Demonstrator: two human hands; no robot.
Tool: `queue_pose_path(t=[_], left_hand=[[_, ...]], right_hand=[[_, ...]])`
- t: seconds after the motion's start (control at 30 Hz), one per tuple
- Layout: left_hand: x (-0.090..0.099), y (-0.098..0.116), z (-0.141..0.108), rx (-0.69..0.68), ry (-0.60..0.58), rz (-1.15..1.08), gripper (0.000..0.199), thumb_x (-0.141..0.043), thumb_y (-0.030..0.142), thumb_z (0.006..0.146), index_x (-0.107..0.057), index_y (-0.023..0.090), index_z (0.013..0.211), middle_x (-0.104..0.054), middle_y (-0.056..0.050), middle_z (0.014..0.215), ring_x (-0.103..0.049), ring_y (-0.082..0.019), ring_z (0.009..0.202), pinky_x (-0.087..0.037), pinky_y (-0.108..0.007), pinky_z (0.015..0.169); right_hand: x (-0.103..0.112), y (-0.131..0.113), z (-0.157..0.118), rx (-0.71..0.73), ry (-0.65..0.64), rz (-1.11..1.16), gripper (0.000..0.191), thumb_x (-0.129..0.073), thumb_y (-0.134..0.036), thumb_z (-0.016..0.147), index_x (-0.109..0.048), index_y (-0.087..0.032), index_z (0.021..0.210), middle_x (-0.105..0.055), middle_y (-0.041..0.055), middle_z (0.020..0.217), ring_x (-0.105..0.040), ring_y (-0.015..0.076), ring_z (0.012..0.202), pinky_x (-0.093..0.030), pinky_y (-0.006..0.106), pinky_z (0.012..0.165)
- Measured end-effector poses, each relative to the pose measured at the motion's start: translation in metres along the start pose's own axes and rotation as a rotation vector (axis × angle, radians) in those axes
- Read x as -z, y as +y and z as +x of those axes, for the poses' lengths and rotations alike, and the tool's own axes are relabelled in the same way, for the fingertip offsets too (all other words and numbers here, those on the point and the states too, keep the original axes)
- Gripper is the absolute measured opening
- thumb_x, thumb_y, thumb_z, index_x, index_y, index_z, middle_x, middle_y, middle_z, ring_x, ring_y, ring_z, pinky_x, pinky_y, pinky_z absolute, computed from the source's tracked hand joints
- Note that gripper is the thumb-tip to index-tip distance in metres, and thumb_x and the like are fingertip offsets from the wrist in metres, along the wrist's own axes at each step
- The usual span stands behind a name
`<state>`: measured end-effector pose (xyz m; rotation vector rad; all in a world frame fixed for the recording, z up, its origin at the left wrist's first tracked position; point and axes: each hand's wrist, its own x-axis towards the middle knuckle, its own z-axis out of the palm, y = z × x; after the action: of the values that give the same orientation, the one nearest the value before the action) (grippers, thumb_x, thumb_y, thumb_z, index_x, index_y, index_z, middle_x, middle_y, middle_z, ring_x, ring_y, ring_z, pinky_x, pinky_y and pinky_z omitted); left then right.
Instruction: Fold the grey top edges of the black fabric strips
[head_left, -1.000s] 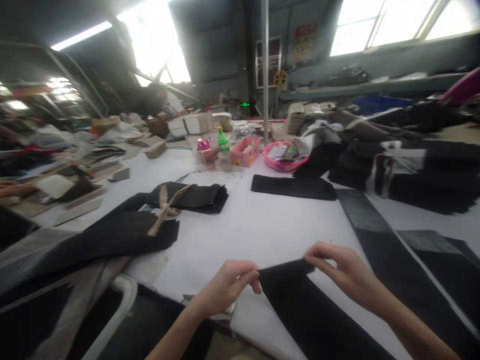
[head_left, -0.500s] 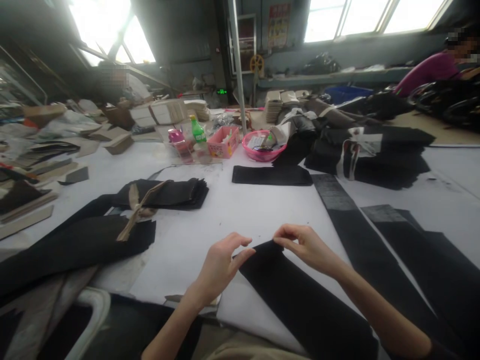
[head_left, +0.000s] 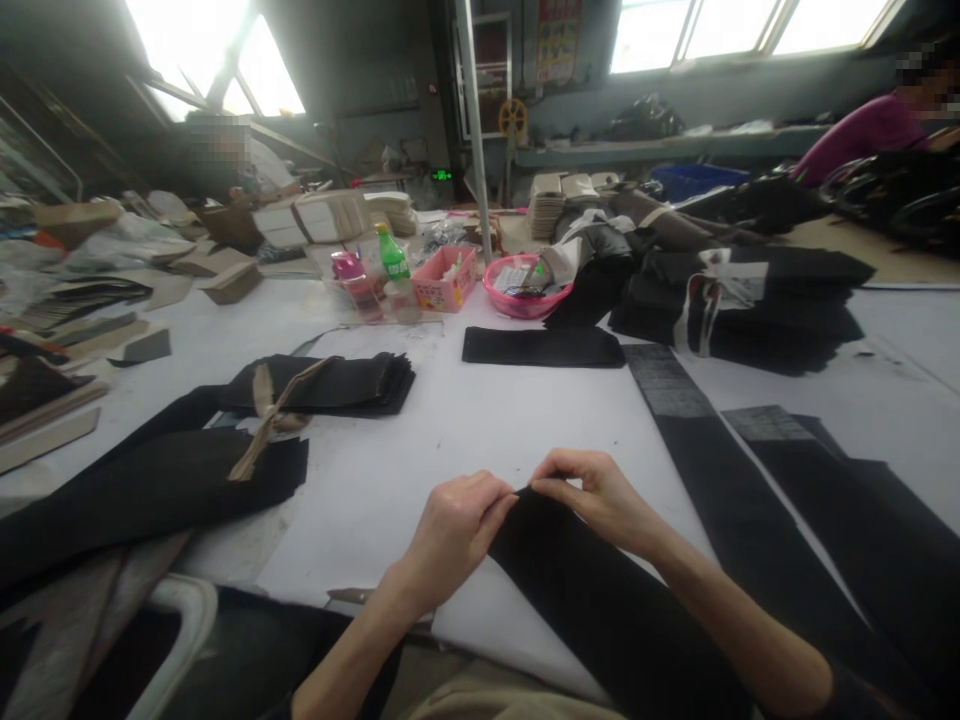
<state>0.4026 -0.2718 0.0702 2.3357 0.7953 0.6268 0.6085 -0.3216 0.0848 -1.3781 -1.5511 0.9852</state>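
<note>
A long black strip of sheet material slants from the table's middle down toward my body. My left hand pinches the left part of its far end between thumb and fingers. Close beside it, my right hand pinches the same edge, its fingertips a short gap from the left ones. That edge looks bent or folded up between the two hands. Whether the strip is leather, cloth or something else cannot be made out. To the right lie more black strips with greyish far ends.
A tied black bundle lies left, a short black stack ahead. Behind stand a pink basket, a pink box and a green bottle. A thicker black stack sits back right. Two people are farther off.
My left hand has closed from spread fingers to a pinch on the strip's far edge. My right hand has shifted slightly left along that edge, nearer the left hand.
</note>
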Motion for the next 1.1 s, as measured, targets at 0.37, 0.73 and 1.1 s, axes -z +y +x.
queue_pose_path(t=[0.37,0.73,1.1], left_hand=[[0.028,-0.048,-0.032,0.273,0.083,-0.098,0.023,-0.050,0.034,0.092,-0.062,0.019,0.080,-0.064,0.000,0.076,-0.059,-0.014,0.074,-0.042,-0.024,0.071],[0.002,-0.036,-0.007,0.292,0.126,-0.292,0.036,-0.065,0.037,0.081,-0.063,0.023,0.114,-0.067,-0.004,0.105,-0.061,-0.018,0.094,-0.047,-0.027,0.082],[-0.018,-0.031,-0.003,0.351,0.021,-0.451,0.031,-0.051,0.038,0.090,-0.064,0.015,0.074,-0.051,0.002,0.064,-0.042,-0.010,0.062,-0.033,-0.021,0.056]], right_hand=[[0.035,0.023,-0.001,-0.160,0.211,0.044,0.021,-0.061,-0.037,0.085,-0.067,-0.017,0.081,-0.065,0.0011,0.075,-0.058,0.0165,0.073,-0.043,0.027,0.069],[-0.003,0.028,0.019,-0.157,-0.067,0.176,0.027,-0.056,-0.040,0.088,-0.069,-0.017,0.085,-0.067,0.0011,0.078,-0.058,0.0155,0.074,-0.043,0.026,0.068],[-0.006,0.035,0.025,-0.177,0.053,0.213,0.021,-0.064,-0.036,0.080,-0.065,-0.016,0.073,-0.060,-0.0018,0.067,-0.051,0.0120,0.064,-0.039,0.024,0.062]])
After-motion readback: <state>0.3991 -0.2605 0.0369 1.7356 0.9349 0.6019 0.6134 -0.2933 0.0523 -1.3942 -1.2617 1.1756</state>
